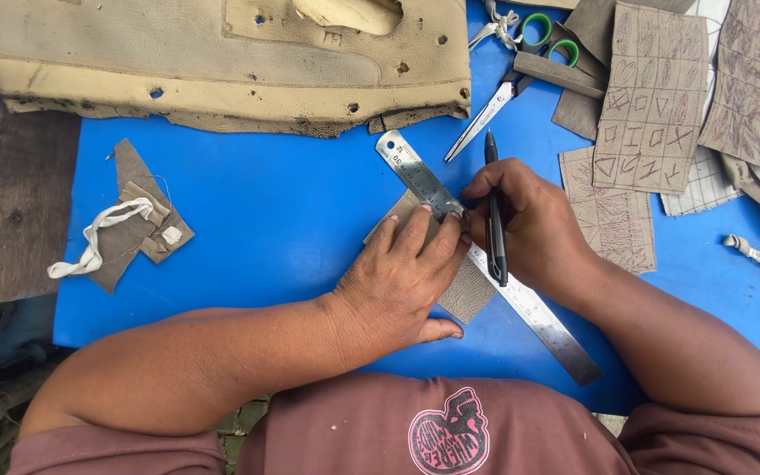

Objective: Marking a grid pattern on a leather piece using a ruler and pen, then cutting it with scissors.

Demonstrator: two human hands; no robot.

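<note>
Flatly, left hand (402, 286) presses steel ruler (485, 255) on suede scrap (470, 290); right hand (525, 229) grips pen (494, 211).

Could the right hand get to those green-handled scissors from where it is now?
Probably yes. The scissors lie open on the blue table just beyond the right hand, with bare surface between. But that hand holds a black pen against the steel ruler, so it would have to free itself first.

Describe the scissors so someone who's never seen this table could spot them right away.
Start at the blue table and go to its far edge, right of the big tan panel. The scissors lie there, shut, blades pointing back toward the steel ruler held under the left hand. Their green handle loops set them apart from the grey-brown scraps around them.
</note>
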